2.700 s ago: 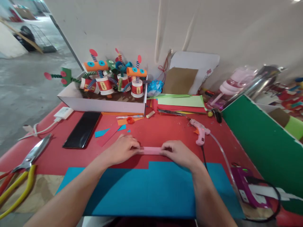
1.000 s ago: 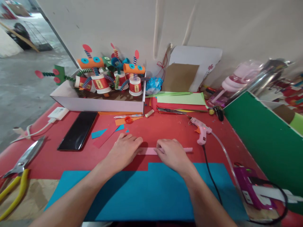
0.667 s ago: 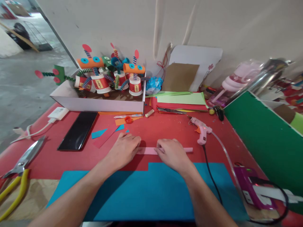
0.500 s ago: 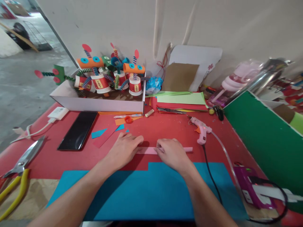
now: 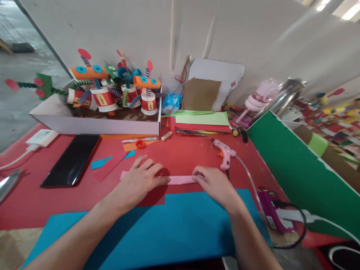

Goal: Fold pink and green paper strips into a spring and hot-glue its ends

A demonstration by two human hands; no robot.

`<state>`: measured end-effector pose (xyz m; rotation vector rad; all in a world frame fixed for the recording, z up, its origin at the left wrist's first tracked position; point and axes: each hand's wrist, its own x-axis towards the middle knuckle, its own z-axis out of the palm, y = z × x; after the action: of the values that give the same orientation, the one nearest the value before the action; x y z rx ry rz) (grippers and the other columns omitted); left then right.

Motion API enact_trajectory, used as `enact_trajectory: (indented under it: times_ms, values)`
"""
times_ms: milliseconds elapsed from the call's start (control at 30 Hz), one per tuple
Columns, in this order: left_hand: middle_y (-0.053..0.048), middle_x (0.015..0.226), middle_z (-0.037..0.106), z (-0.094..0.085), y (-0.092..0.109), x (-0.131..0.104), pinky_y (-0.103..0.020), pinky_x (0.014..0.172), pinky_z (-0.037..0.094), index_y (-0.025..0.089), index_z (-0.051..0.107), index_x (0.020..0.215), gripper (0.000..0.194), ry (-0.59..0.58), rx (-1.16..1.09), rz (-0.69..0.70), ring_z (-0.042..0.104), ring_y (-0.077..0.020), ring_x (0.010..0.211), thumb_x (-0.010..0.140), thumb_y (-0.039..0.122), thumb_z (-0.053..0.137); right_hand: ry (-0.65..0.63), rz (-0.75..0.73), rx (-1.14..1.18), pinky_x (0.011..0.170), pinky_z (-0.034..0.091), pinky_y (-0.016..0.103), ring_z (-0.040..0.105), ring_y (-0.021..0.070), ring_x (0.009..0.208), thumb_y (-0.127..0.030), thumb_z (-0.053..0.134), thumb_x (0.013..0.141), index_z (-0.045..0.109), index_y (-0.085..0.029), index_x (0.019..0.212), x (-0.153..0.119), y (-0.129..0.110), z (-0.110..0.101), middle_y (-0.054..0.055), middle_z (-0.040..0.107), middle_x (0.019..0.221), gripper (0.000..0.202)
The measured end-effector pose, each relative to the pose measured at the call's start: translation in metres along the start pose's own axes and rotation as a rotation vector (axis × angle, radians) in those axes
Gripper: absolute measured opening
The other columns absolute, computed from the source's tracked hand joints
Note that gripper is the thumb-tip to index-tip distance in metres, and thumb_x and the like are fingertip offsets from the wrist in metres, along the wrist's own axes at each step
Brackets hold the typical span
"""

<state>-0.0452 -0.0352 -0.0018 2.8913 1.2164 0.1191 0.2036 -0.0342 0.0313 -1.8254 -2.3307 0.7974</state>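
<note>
A narrow pink paper strip (image 5: 181, 180) lies across the red table top, just beyond a blue sheet (image 5: 146, 236). Over its left part rests my left hand (image 5: 140, 180), fingers spread and thumb pressed along the paper. The strip's left end sticks out past that hand. At the right end, my right hand (image 5: 215, 183) has its fingers curled and closed on the paper. A pink glue gun (image 5: 224, 153) lies beyond my right hand, with its cord running toward a purple power strip (image 5: 274, 212).
A white box (image 5: 98, 125) of paper-cup figures stands back left, with a black phone (image 5: 71, 161) before it. Paper scraps (image 5: 111, 167) lie beyond my left hand. A green board (image 5: 303, 176) borders the right side; a pink bottle (image 5: 258, 101) stands behind it.
The view has shifted to the right. My right hand has slid along the strip to its right end, farther from my left hand. My left fingers are more spread, and the strip's left end now shows.
</note>
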Motion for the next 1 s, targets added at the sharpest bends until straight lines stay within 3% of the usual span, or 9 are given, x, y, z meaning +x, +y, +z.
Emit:
enact_trajectory:
  times_ms: [167,400,667,1000]
  values:
    - [-0.005,0.098,0.06,-0.004,0.004,0.002,-0.047,0.096,0.029,0.039,0.062,0.115,0.034,-0.017,0.017,-0.003,0.05,-0.0227,0.097,0.092,0.021,0.045,0.087,0.051,0.193,0.07,0.043,0.024,0.065,0.0154,0.082,-0.022,0.051,0.087,0.062,-0.022,0.085,-0.013,0.02,0.004,0.001,0.071,0.085,0.011]
    - [-0.006,0.095,0.06,-0.007,0.007,0.001,-0.045,0.094,0.03,0.036,0.062,0.114,0.034,-0.03,0.014,-0.007,0.05,-0.0231,0.095,0.091,0.02,0.044,0.16,-0.033,0.134,0.08,0.044,0.029,0.061,0.0165,0.086,-0.016,0.056,0.084,0.066,-0.023,0.079,-0.017,0.028,0.009,0.001,0.069,0.085,0.013]
    - [-0.005,0.093,0.059,-0.005,0.005,0.0,-0.044,0.092,0.03,0.034,0.062,0.115,0.037,-0.047,0.012,0.008,0.05,-0.0229,0.093,0.09,0.015,0.043,0.132,0.11,0.203,0.07,0.041,0.026,0.059,0.0153,0.077,-0.024,0.052,0.086,0.063,-0.021,0.084,-0.015,0.034,0.008,0.002,0.064,0.081,0.011]
    - [-0.007,0.107,0.06,-0.002,0.012,-0.002,-0.038,0.088,0.033,0.028,0.054,0.125,0.044,-0.072,-0.04,0.039,0.049,-0.0218,0.097,0.088,0.01,0.039,0.13,0.165,-0.07,0.061,0.033,0.024,0.058,0.0162,0.076,-0.022,0.05,0.088,0.054,-0.021,0.081,-0.014,0.027,0.012,0.002,0.064,0.078,0.008]
